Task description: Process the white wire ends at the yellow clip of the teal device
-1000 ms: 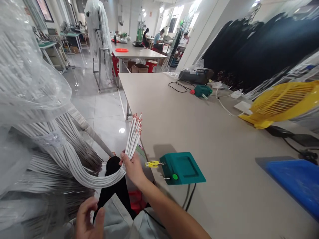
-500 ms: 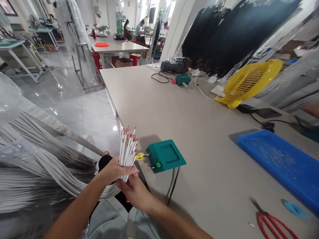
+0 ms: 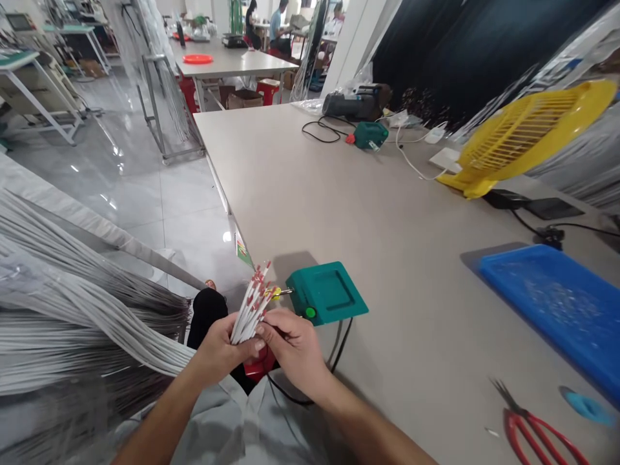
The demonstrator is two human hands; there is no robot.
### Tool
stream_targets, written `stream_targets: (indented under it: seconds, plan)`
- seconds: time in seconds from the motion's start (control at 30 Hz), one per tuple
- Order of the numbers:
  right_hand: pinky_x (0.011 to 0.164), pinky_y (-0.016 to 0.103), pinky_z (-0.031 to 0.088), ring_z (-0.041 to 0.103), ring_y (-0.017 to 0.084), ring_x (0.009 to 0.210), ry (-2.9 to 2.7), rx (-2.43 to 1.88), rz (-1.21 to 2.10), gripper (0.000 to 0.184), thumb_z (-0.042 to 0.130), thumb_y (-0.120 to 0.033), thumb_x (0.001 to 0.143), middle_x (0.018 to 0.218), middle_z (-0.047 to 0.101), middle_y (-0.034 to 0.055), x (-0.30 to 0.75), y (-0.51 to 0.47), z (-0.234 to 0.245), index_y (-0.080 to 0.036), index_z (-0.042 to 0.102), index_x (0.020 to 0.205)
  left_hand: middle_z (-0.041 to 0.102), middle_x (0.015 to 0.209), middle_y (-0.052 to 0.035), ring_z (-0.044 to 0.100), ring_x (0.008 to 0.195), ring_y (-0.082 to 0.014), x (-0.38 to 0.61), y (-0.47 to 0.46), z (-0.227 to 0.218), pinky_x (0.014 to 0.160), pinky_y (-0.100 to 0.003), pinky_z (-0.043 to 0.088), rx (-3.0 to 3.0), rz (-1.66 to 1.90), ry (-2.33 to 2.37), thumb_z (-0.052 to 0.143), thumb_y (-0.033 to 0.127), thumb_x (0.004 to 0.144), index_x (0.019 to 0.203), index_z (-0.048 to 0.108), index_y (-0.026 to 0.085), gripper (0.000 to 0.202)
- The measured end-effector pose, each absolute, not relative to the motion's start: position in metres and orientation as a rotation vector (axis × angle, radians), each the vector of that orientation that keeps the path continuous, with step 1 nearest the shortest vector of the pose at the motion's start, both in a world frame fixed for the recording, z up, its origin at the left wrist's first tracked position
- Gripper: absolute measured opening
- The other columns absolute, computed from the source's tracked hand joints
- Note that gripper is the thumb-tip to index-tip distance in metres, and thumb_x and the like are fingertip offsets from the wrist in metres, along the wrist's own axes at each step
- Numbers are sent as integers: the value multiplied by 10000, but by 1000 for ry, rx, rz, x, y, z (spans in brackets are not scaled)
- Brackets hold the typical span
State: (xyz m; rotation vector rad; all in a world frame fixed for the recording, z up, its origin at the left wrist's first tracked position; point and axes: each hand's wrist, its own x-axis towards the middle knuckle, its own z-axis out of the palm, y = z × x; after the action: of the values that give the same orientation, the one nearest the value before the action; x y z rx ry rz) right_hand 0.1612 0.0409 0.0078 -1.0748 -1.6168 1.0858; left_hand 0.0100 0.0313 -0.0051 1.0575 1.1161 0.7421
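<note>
My left hand is closed around a bundle of white cables with reddish-brown ends, which fan out upward. At the right side of the bundle, my right hand pinches at the cables with thumb and fingertips; how many it grips is hidden. Just beyond it on the table sits a teal device with a green button and a metal tip pointing left, beside a yellow part behind the cable ends. Something red shows below my hands, over my lap.
Long grey-white cables hang over a rail at left. The table holds red-handled scissors, a blue tray, a blue tape roll, a yellow fan and a green device. People sit at far tables.
My right hand has moved from beneath the bundle up to its right side and now pinches there. The bundle has lowered a little and tilts to the right. The view has shifted slightly.
</note>
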Motion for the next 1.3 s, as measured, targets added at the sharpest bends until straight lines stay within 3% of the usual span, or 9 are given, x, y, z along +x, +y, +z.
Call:
stream_targets:
  seconds: [0.2,0.33,0.43,0.6,0.8,1.0,1.2,1.3]
  plan:
    - [563,208,424,539,109,585,-1562,-1095,1137,211,515,-217,813,628,607,15,161,39,5,-169,666,674,505,535,15,458,515,-96,9,42,6,486,-211,398,1189,603,1085,650,303,683,594,575,121,216]
    - [542,219,435,516,111,548,-1379,-1179,1216,216,533,-241,801,577,579,9,159,38,0,-167,618,618,583,575,-15,526,535,-124,14,37,-1,527,-247,452,996,774,1149,661,333,674,665,621,114,223]
    - [533,225,449,519,104,531,-1353,-1214,1261,177,527,-264,805,676,616,25,159,37,-7,-169,623,690,611,599,-27,553,570,-132,14,31,-3,565,-248,463,910,945,1324,648,358,690,658,626,113,248]
    - [619,237,458,553,118,623,-1481,-1230,1244,156,524,-256,808,736,624,32,155,38,-12,-172,622,720,575,556,17,534,535,-115,14,26,10,532,-220,434,958,1131,1669,626,354,709,704,623,143,212]
    - [546,222,462,522,104,539,-1206,-1141,1538,187,561,-337,778,582,570,-7,145,40,-8,-164,613,730,673,820,-44,615,746,-174,24,21,4,656,-254,489,963,1168,1567,664,338,668,880,659,149,285]
    - [576,239,500,570,110,575,-1236,-1049,1628,246,531,-368,802,673,633,19,149,38,-16,-177,662,886,656,640,-23,563,552,-138,17,17,-8,523,-240,472,1010,1062,1553,644,359,691,834,684,120,282]
    - [748,299,488,590,151,814,-1728,-1000,1193,269,452,-209,847,957,634,68,158,40,-15,-236,638,1040,676,676,-26,591,619,-161,14,17,-15,563,-242,476,1046,1074,1631,637,374,695,846,695,139,286]
    - [722,292,485,583,155,803,-1768,-1037,1082,243,481,-191,825,922,626,70,161,46,-11,-228,658,986,690,731,-33,608,685,-177,15,14,-17,622,-255,484,1041,1093,1625,628,356,707,842,689,144,259]
